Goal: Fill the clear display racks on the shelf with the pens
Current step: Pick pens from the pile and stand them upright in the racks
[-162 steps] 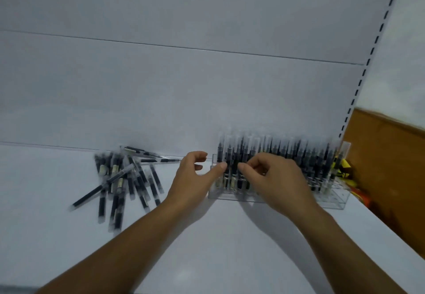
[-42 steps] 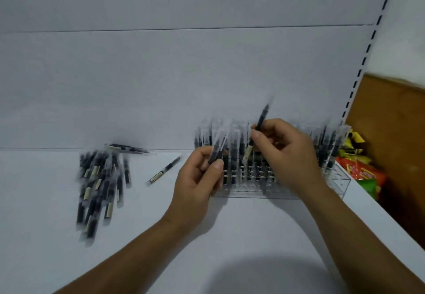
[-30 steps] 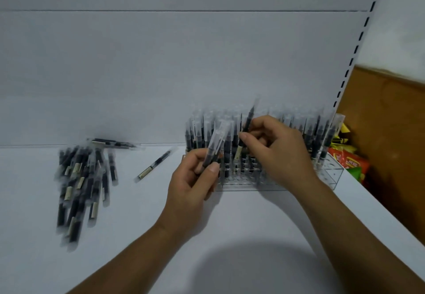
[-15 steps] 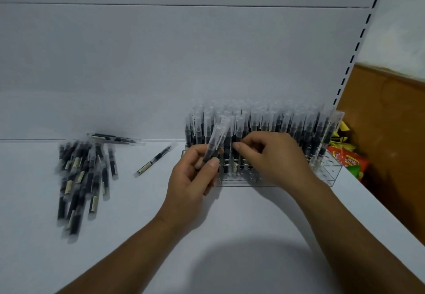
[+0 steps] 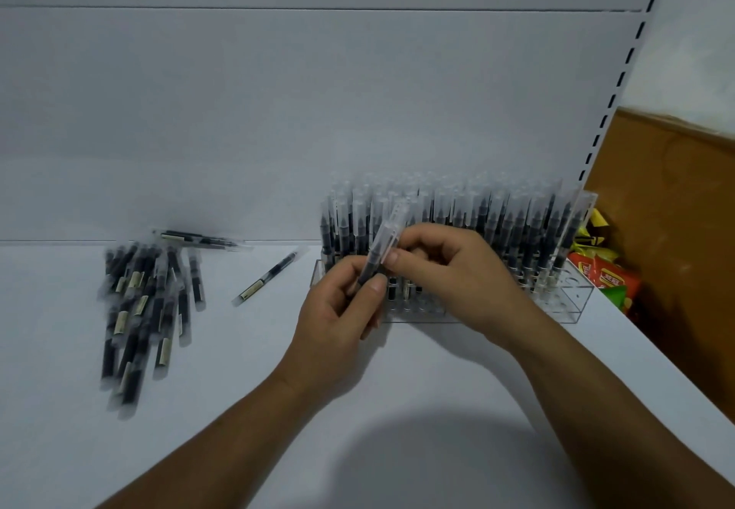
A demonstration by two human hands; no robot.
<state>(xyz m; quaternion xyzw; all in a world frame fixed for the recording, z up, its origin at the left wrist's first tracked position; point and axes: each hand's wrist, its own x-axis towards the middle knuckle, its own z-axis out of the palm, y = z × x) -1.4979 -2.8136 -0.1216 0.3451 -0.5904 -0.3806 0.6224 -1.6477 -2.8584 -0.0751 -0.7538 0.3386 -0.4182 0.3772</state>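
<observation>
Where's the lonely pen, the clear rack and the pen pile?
Lone black pen (image 5: pixel 265 279): head view, mid-barrel.
Clear plastic display rack (image 5: pixel 569 301): head view, empty right end.
Loose pile of black pens (image 5: pixel 139 301): head view, middle.

White shelf (image 5: pixel 59 449), flat, matte, meeting a white back panel (image 5: pixel 278 110).

Clear rack (image 5: pixel 566 303): stands on the shelf toward its right end, long side along the back panel. Packed with upright pens (image 5: pixel 497 222), dark barrels under clear caps. Open holes show at its front right corner.

Just left of the rack: one loose pen (image 5: pixel 267 278), flat on the shelf, lying diagonally, its far end pointing toward the rack.

Well left of the rack: heap of pens (image 5: pixel 139 309), flat, mostly parallel, some overlapping; blurred, count unclear.

Behind that heap, farther from the rack than the loose pen: wrapped pens (image 5: pixel 201 238) lying along the foot of the back panel.
</observation>
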